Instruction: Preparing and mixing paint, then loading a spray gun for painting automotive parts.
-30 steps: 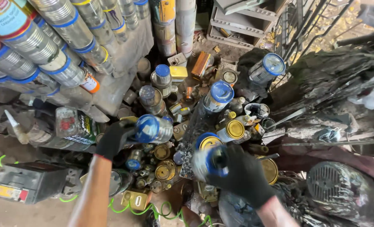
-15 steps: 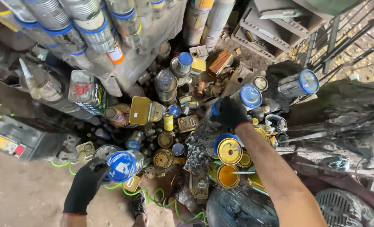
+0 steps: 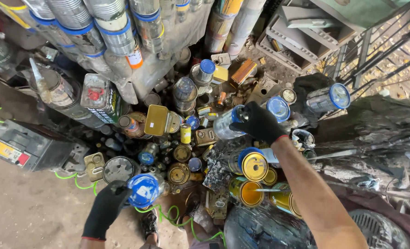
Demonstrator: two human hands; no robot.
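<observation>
A scrapyard: heaped old paint tins [image 3: 254, 166], rusty metal.

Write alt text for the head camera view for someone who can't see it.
Seen from above, a person in black gloves sorts a dense pile of used metal cans: the left hand holds a blue-lidded can low in the frame, while the right hand grips a silver can lying on its side. Yellow-lidded tins and a green hose lie nearby.
</observation>
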